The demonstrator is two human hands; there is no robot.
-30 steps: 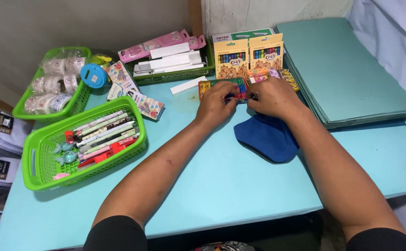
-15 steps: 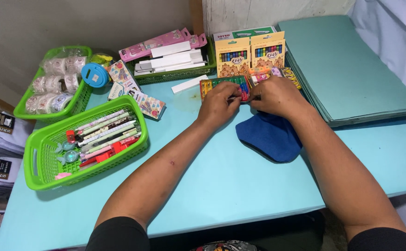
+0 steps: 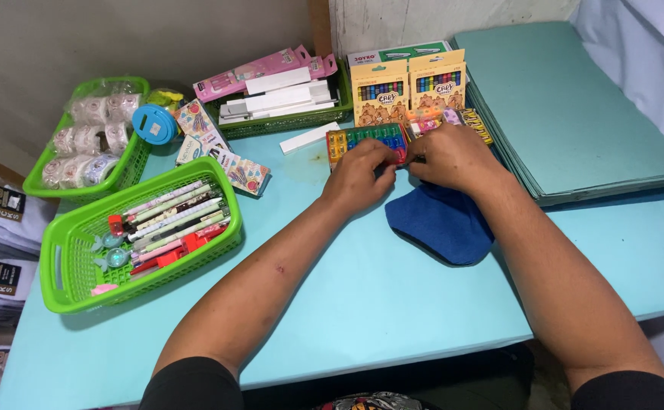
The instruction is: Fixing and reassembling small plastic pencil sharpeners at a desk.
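My left hand (image 3: 362,176) and my right hand (image 3: 453,158) meet over a row of small multicoloured packs (image 3: 362,139) lying on the light blue table (image 3: 362,304). Both hands have their fingers curled on the packs near the row's right end, pinching them between the fingertips. More small colourful packs (image 3: 465,118) show just beyond my right hand. A dark blue cloth (image 3: 442,224) lies on the table directly below my hands. Two yellow crayon boxes (image 3: 408,87) stand upright right behind the packs.
A green basket of pens (image 3: 150,228) sits at left; another green basket of tape rolls (image 3: 89,140) is at the far left. A green tray with white and pink boxes (image 3: 279,99) is at the back. A stack of teal sheets (image 3: 567,106) fills the right side.
Both hands stay on the row of packs; the fingers have shifted slightly closer together over its right end. Nothing else has moved.
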